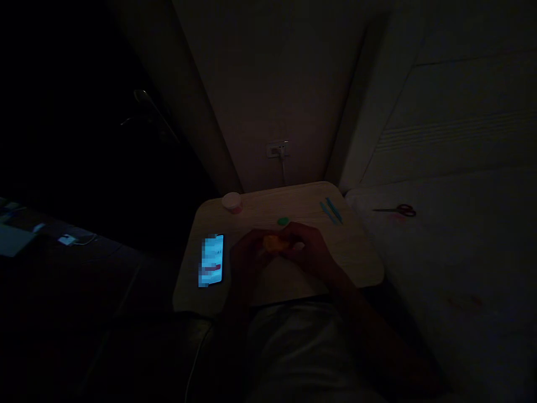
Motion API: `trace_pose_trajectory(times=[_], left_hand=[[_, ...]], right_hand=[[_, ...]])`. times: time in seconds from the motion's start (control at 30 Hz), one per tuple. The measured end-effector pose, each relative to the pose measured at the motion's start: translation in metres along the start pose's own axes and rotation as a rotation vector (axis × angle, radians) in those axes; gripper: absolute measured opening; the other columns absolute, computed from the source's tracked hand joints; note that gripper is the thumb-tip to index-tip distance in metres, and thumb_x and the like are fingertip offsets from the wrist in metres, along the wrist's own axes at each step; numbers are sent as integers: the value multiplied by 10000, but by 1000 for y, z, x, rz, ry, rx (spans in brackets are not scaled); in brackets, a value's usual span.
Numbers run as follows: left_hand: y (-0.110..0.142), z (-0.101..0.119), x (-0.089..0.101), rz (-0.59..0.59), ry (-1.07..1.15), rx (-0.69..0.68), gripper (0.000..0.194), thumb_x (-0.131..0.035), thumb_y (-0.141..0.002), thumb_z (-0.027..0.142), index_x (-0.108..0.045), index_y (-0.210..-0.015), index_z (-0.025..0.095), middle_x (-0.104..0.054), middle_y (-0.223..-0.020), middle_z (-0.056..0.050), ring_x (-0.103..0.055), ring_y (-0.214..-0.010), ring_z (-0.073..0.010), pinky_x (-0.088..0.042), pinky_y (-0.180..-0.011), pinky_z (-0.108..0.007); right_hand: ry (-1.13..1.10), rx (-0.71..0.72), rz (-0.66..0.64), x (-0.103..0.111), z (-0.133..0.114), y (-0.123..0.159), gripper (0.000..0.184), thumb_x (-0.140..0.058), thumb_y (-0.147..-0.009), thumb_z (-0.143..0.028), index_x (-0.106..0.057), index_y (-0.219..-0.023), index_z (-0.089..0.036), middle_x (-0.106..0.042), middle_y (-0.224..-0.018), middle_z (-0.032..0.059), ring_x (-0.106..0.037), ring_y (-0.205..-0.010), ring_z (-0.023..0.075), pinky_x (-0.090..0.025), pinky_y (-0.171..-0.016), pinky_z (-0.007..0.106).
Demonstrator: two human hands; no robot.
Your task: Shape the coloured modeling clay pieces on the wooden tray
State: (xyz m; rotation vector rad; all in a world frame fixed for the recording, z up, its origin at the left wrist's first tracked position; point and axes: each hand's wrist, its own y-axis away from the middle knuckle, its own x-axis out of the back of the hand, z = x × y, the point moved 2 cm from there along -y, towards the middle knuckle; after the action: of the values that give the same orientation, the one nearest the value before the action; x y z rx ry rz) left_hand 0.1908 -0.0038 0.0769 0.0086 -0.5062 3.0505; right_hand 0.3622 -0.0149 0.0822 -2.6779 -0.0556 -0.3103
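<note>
In the dim light, a lump of orange modelling clay (274, 243) is held between both hands over the small table. My left hand (248, 249) closes on its left side, the fingers mostly in shadow. From the right, my right hand (304, 243) pinches it with thumb and fingers. Just beyond the hands, a small green lump (283, 221) lies on the tabletop. Two thin teal tools (331, 211) rest side by side near the far right corner. The clay's exact shape is hard to make out.
A lit phone (211, 261) lies on the left of the wooden table (289, 288). A round tub (232, 202) stands at its far left corner. Scissors (396, 210) lie on the pale surface to the right. A plug sits in the wall socket (277, 149).
</note>
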Motion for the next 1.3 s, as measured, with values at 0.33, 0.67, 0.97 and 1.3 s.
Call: trace_pose_trajectory(times=[0.33,0.67,0.97,1.3], left_hand=[[5,-8,-6,208,164,30,279,-916,-591,318,-705,-717,188,-742,-814,-34,-703,-746,-190,-587,-661,-294],[-1,-10,-2,302,78,156,279,-891,-605,297,-688,-763,189,-744,-813,-24,-718,-781,-212,-601,-697,-323],[1,-2,-10,220,237,101,412,-809,-759,526,-723,-994,199,-757,-988,-79,-704,-876,-204,-592,-774,-304],[1,-2,-15,93,210,119,504,-864,-725,439,-689,-1149,228,-741,-1167,-98,-724,-1043,-255,-613,-862,-356]], right_hand=[[-128,-88,14,-6,4,1,261,-820,-777,-417,-677,-751,-200,-699,-767,23,-621,-658,144,-491,-588,247],[-325,-268,152,-21,18,1,322,-888,-654,-395,-728,-865,-213,-761,-841,46,-718,-738,191,-586,-631,279],[-365,-242,207,-16,20,3,307,-838,-722,-343,-744,-988,-223,-776,-943,56,-742,-779,206,-615,-611,283],[9,211,117,-8,-18,6,417,-596,-907,-164,-672,-1300,-281,-714,-1289,76,-666,-1178,231,-548,-1017,417]])
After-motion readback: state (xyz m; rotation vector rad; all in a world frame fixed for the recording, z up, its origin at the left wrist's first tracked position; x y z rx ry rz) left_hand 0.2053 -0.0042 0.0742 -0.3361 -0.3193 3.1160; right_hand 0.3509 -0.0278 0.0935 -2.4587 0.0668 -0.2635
